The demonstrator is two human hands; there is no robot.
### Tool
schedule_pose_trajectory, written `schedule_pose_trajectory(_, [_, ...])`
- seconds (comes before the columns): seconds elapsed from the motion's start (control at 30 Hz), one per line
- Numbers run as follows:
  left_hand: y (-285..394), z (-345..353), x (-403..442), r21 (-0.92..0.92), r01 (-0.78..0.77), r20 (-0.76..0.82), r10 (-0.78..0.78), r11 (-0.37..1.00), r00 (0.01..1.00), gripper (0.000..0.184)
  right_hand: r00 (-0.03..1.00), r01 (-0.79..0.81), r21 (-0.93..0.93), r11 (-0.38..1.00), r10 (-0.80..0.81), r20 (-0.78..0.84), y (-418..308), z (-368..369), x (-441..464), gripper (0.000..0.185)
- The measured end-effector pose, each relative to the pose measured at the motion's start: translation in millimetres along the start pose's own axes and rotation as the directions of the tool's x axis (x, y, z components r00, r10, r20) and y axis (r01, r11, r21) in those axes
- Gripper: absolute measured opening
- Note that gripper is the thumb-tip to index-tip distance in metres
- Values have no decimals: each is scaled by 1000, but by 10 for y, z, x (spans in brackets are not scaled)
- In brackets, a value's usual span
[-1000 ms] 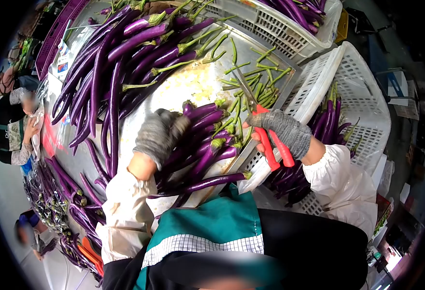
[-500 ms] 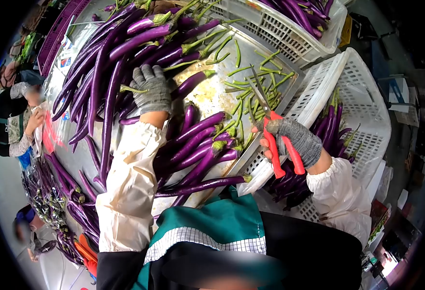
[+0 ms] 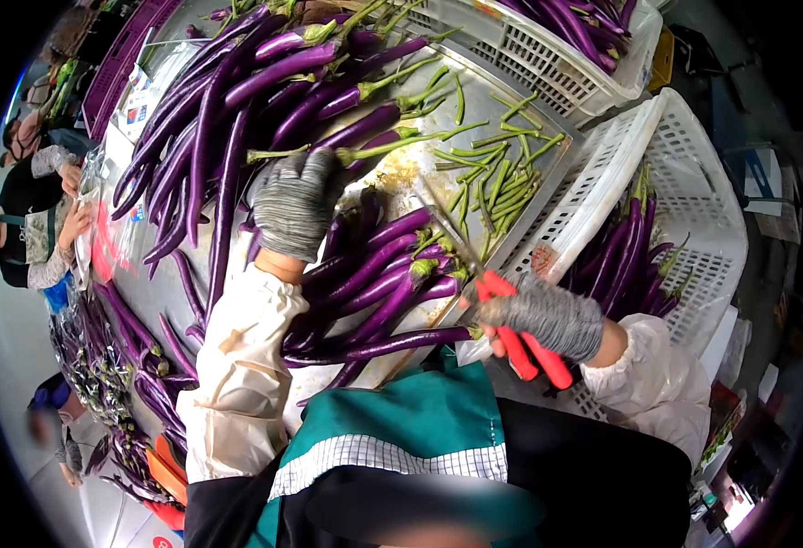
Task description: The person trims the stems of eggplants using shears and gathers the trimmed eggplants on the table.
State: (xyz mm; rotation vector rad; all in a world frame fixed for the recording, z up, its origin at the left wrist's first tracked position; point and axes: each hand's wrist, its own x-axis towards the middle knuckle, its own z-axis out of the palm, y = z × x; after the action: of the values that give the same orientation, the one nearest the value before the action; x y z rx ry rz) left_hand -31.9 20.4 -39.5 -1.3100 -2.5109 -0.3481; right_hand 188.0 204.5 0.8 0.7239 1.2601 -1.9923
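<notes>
My left hand (image 3: 294, 208), in a grey glove, is closed round a purple eggplant (image 3: 367, 151) with a long green stem, beside the large eggplant pile (image 3: 237, 96). My right hand (image 3: 548, 320), also gloved, grips red-handled scissors (image 3: 502, 310), whose blades point up and left over the tray. Between my hands lies a group of eggplants (image 3: 374, 288) with short green ends, near the front edge of the metal tray (image 3: 511, 87). Cut green stems (image 3: 502, 173) are scattered at the tray's right side.
A white crate (image 3: 694, 210) on the right holds eggplants (image 3: 634, 228). Another white crate (image 3: 529, 50) with eggplants stands behind the tray. At the left are more eggplants (image 3: 137, 342), bagged produce (image 3: 91, 365) and a co-worker (image 3: 41, 224); another person (image 3: 59, 416) is below.
My left hand moved from the near group to the pile, and its fingers have closed on an eggplant. My right hand has moved down slightly with the scissors.
</notes>
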Motion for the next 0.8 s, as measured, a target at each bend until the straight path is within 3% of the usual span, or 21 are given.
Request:
schedule_pose_trajectory(0.13, [347, -74, 65, -78, 47, -88, -54, 996, 995, 23, 999, 49, -44, 998, -48, 11, 49, 67, 151, 35])
schedule_pose_trajectory(0.37, [502, -140, 29, -104, 130, 62, -124, 986, 990, 22, 996, 86, -33, 996, -87, -22, 24, 104, 190, 36])
schedule_pose_trajectory(0.43, [529, -146, 30, -215, 145, 103, -126, 966, 987, 20, 995, 96, -48, 994, -97, -29, -21, 137, 179, 35])
schedule_pose_trajectory(0.57, [649, -154, 12, -250, 149, 164, -110, 957, 980, 21, 990, 130, -119, 984, -136, -40, -66, 130, 213, 34])
schedule_pose_trajectory(0.8, [723, -161, 23, -198, 149, 192, -111, 969, 975, 19, 984, 159, 0, 987, -158, -86, 16, 138, 283, 29])
